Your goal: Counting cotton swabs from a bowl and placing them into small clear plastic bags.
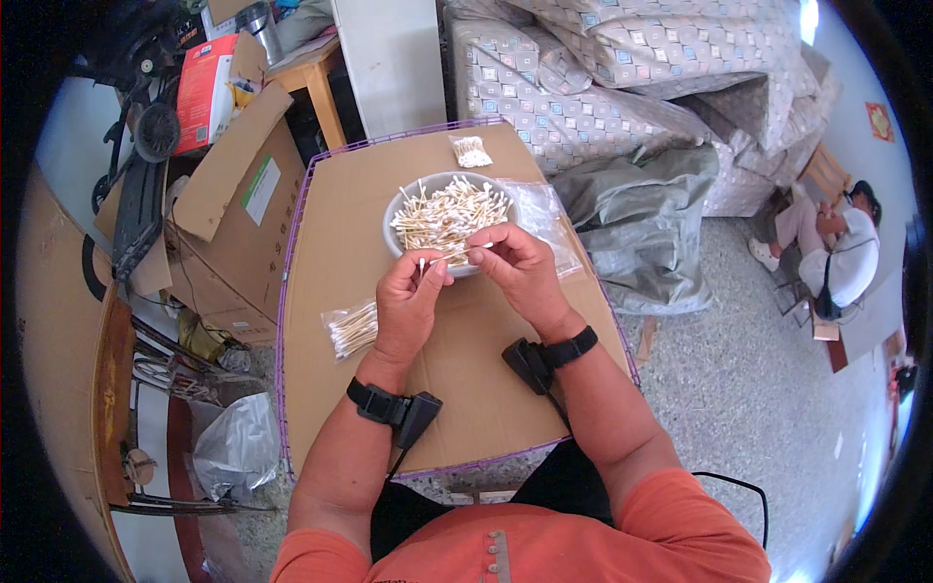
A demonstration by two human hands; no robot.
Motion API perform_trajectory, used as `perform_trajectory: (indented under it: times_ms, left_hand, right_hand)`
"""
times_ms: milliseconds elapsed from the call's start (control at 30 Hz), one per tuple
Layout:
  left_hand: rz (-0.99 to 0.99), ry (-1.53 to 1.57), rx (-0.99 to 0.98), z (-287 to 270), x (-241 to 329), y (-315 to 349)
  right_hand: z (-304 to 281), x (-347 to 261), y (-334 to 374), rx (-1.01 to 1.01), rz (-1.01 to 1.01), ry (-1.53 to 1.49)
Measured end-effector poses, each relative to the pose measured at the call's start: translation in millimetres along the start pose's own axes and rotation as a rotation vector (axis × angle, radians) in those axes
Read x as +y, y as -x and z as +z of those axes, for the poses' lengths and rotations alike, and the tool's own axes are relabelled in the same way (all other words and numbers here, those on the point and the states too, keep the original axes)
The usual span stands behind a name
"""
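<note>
Both hands' fingers pinching cotton swabs (457, 255), left hand (406, 306), right hand (525, 272), clear swab packet (352, 328) left, red box (206, 92) far left

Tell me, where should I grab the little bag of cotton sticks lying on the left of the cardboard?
Probably best by its near end, from above. The small bag of cotton swabs lies flat on the cardboard board, left of the left hand, so a pinch grip across its narrow width should lift it.

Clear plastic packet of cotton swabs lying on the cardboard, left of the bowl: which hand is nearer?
Left. The left hand hovers just right of the clear packet of cotton swabs; the right hand is farther right, near the grey bowl.
</note>
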State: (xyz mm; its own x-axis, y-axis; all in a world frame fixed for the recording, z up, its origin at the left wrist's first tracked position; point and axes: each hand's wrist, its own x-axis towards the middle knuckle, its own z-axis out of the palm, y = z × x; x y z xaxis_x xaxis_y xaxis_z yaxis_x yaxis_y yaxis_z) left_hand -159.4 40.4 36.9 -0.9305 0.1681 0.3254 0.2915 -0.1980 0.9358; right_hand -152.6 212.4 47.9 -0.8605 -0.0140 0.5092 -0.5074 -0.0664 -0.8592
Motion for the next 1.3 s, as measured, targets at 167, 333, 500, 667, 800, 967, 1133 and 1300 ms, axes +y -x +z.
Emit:
perform_trajectory:
  times_ms: [167,333,500,667,800,967,1133,1300]
  left_hand:
    - [0.064,-0.055,-0.063,-0.8,-3.3,-0.9]
    - [0.022,-0.216,-0.135,1.7,1.2,2.5]
    - [-0.003,-0.012,-0.014,1.3,6.8,2.2]
    - [-0.018,0.171,-0.032,-0.3,4.5,1.1]
    - [-0.025,0.158,-0.062,-1.0,2.7,0.5]
    - [-0.041,0.168,-0.053,0.5,5.1,1.3]
    - [-0.012,0.154,-0.049,0.2,3.0,0.8]
    - [-0.016,0.138,-0.031,-1.6,2.5,0.3]
  right_hand:
    - [2.1,-6.5,0.4,-0.050,0.016,-0.087]
    - [1.2,-0.4,1.0,-0.056,0.003,-0.113]
    - [2.3,-5.5,0.2,-0.029,-0.058,0.142]
    - [4.9,-8.6,0.8,-0.087,-0.154,0.427]
    - [4.3,-7.1,0.2,-0.108,-0.197,0.481]
    - [8.2,-8.9,0.7,-0.062,-0.186,0.437]
    - [9.1,-10.4,0.9,-0.067,-0.163,0.432]
    - [6.9,-9.6,0.5,-0.062,-0.151,0.455]
